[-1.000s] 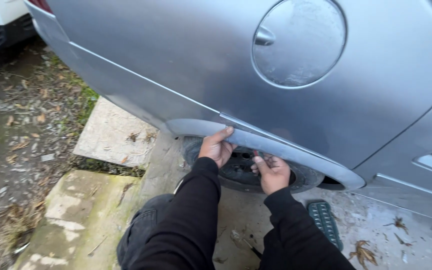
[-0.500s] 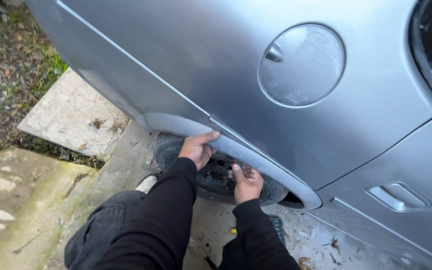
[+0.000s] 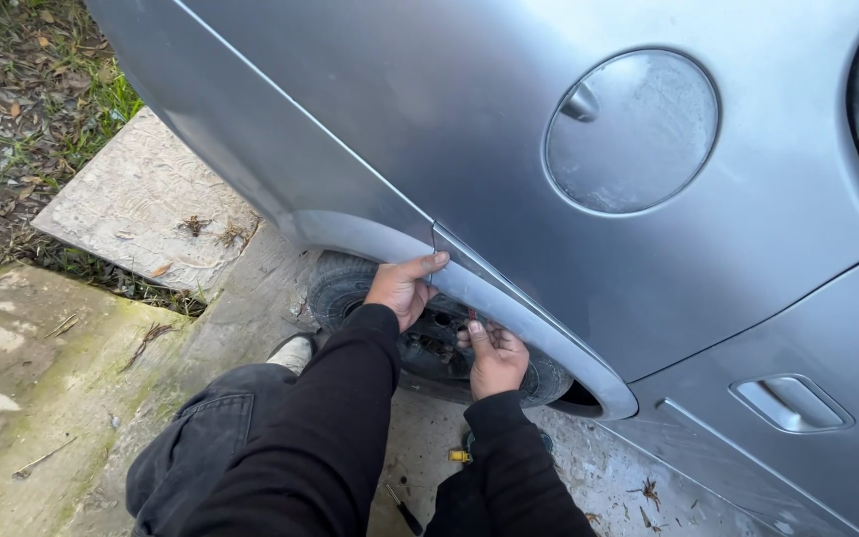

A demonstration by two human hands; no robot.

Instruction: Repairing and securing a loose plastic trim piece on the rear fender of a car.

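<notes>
Left hand (image 3: 402,288) open, fingers on wheel arch (image 3: 509,318) edge; right hand (image 3: 495,356) grip unclear, against wheel (image 3: 429,343). Wheel upright, hub facing outward.

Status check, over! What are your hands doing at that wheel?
Left hand on wheel arch. Right hand on wheel. Nothing blocking, over.

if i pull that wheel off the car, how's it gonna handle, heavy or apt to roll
The wheel looks heavy for its size: thick rubber tyre on a dark metal rim. Being round, it would likely roll if stood upright on the concrete slab. Its treaded rubber should give both hands grip.
</notes>
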